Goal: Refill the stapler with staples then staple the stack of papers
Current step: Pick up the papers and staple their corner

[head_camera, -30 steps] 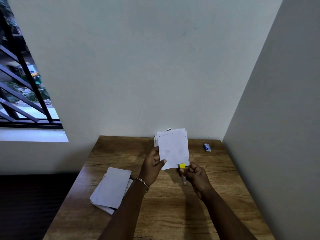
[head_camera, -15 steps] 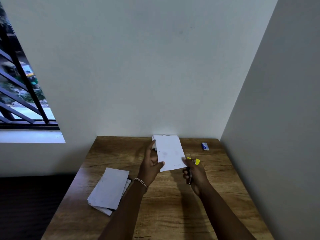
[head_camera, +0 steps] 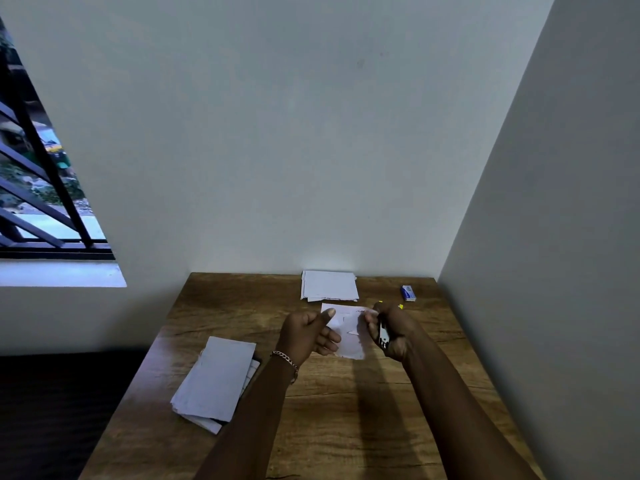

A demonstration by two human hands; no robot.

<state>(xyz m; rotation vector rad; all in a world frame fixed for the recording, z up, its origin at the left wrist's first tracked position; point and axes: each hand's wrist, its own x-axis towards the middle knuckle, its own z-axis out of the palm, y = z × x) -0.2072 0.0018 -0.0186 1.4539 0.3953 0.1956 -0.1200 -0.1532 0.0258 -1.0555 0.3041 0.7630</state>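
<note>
Matt grained wood table; matt white paper stacks; shiny metal stapler.

- I've got a wooden table filling the lower middle of my view, pushed into a corner between two plain pale walls.
- Up at 9 o'clock there's a window with dark slanted bars, daylight and some greenery outside.
- White sill right under it.
- Floor at 8 o'clock is just dark, can't make anything out.

No text is legible; the blue box print is blurred.
</note>
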